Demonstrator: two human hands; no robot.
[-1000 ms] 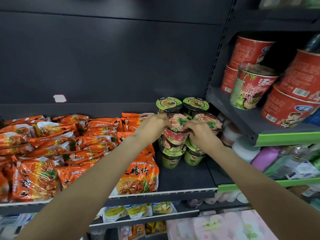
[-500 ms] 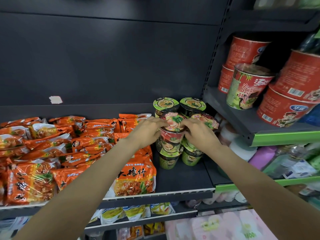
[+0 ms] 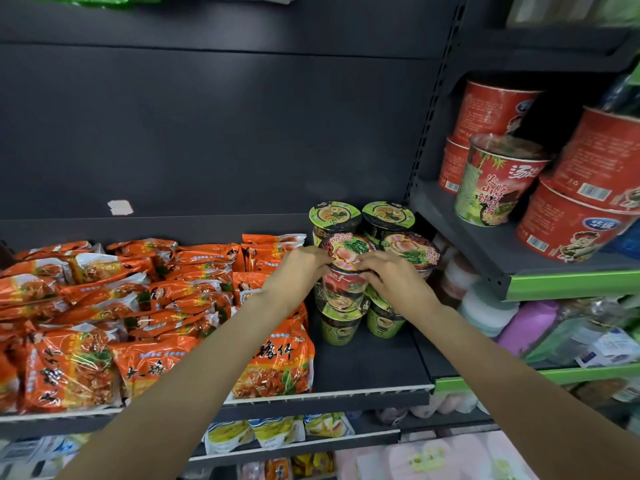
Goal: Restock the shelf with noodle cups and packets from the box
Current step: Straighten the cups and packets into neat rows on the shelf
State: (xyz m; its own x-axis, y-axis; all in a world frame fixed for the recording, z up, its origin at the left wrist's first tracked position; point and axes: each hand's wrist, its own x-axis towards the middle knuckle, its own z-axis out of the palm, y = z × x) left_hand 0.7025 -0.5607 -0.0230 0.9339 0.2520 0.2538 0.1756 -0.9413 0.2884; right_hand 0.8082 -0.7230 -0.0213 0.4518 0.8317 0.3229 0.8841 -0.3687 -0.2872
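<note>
Noodle cup (image 3: 346, 268), red-sided with a pictured lid, stands as the upper tier of a front stack at the right end of the dark shelf (image 3: 367, 372), near the shelf's back wall and well back from its front edge. Left hand (image 3: 304, 265) and right hand (image 3: 391, 275) close on it from either side, fingers curled about the rim just under the lid; both appear to grip the cup as it is seated on the green cup (image 3: 337, 323) beneath.

Progress, as judged from the shelf: a block of cups is already built, two green-lidded cups (image 3: 334, 216) at the back, a second red cup (image 3: 412, 251) just beside the held one, and green cups under them. Orange noodle packets (image 3: 114, 306) fill the shelf from its left end to the cups, lying in overlapping rows, with one packet (image 3: 277, 365) upright at the front edge. Bare shelf shows in front of the cups, so more could be placed there. The supply box is out of sight, so what is left to stock cannot be told.

The held cup looks sealed, undented and upright, its film wrap glossy; its narrow base on a lid below suggests that it could topple if released off-centre.
</note>
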